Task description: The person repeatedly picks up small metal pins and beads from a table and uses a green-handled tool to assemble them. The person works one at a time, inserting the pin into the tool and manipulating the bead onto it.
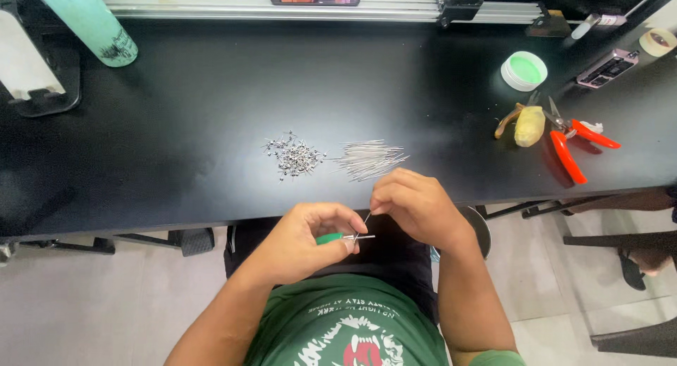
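My left hand is closed around a small green-handled tool whose thin metal tip points right, just off the table's near edge. My right hand pinches a thin metal pin that meets the tool's tip. On the black table just beyond my hands lie a heap of small metal beads or caps and, to its right, a bundle of thin metal pins.
Red-handled pliers and yellow-handled cutters lie at the right, with a round green-lidded tub behind them. A teal bottle stands at the far left, and a metal rail runs along the back edge.
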